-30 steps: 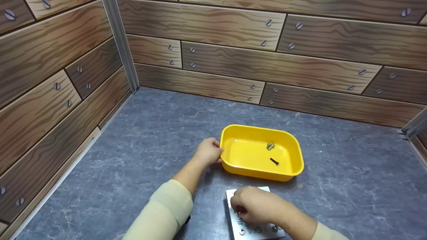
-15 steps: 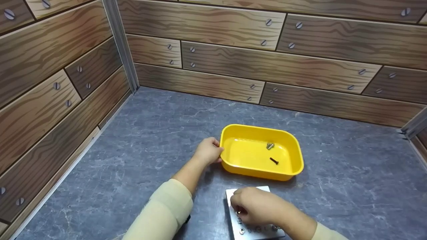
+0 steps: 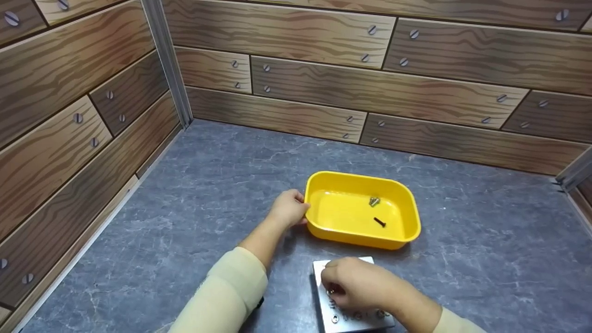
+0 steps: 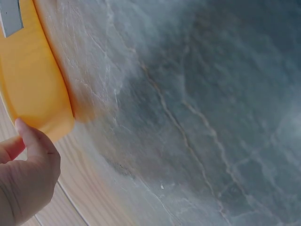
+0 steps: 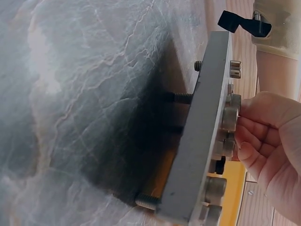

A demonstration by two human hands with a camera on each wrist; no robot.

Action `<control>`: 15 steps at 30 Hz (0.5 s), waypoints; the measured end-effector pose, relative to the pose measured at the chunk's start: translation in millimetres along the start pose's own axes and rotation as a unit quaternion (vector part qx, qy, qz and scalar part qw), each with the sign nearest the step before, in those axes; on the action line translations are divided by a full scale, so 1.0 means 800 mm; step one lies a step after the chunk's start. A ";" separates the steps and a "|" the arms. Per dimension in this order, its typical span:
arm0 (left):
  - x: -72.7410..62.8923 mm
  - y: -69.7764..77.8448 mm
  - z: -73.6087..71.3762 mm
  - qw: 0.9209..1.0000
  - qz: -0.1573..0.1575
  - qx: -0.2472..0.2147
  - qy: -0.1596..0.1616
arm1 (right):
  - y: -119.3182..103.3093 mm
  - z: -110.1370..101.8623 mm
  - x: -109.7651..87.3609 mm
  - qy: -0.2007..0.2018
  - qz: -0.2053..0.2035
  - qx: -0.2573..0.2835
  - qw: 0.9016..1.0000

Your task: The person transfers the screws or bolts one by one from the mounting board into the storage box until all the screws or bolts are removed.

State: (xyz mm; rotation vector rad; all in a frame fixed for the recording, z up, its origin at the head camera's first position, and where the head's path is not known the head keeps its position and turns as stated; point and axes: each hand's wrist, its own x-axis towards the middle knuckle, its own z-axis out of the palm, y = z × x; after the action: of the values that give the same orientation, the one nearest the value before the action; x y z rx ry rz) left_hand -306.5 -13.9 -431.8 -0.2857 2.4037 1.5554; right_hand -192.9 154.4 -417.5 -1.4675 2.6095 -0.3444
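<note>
My left hand (image 3: pixel 289 209) pinches the left rim of a yellow tray (image 3: pixel 354 238), thumb over the edge. The left wrist view shows the same grip on the tray's corner. In front of the tray lies a thick metal plate (image 5: pixel 197 132) with several screws standing in it. Over the plate, my right hand (image 3: pixel 358 284) has its fingers curled and pinches a screw (image 5: pixel 230 117) by its head. Some threaded ends stick out of the plate's underside in the right wrist view. Much of the plate's top is hidden by the right hand in the head view.
Inside the tray lie a black screw (image 3: pixel 379 222) and a small cluster of silver screws (image 3: pixel 374 201). The grey marbled tabletop (image 3: pixel 208 185) meets wood-patterned walls (image 3: pixel 277 106) at the back and left.
The right hand's fingers have shifted very slightly at the screw. The left hand, tray and plate stay as they were.
</note>
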 end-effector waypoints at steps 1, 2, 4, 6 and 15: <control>0.000 0.000 0.000 1.000 0.000 0.001 0.000 | 0.000 0.000 0.000 0.000 0.000 0.000 1.000; 0.000 0.001 0.000 1.000 -0.001 0.001 0.000 | 0.000 -0.001 0.001 0.001 -0.002 0.000 1.000; 0.000 0.001 0.000 1.000 0.000 -0.001 0.000 | 0.000 -0.001 0.001 0.001 -0.004 -0.002 1.000; 0.000 0.000 0.000 1.000 0.003 -0.002 0.000 | -0.001 -0.003 0.001 -0.002 -0.004 0.001 1.000; 0.002 -0.001 0.000 1.000 0.010 0.005 -0.005 | 0.002 -0.010 0.001 -0.015 0.010 0.047 0.999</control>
State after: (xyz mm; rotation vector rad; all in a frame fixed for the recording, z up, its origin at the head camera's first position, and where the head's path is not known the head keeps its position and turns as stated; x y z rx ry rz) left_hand -307.5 -14.1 -433.3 -0.2521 2.4132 1.5501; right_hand -196.5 155.6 -410.2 -1.4032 2.5457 -0.4329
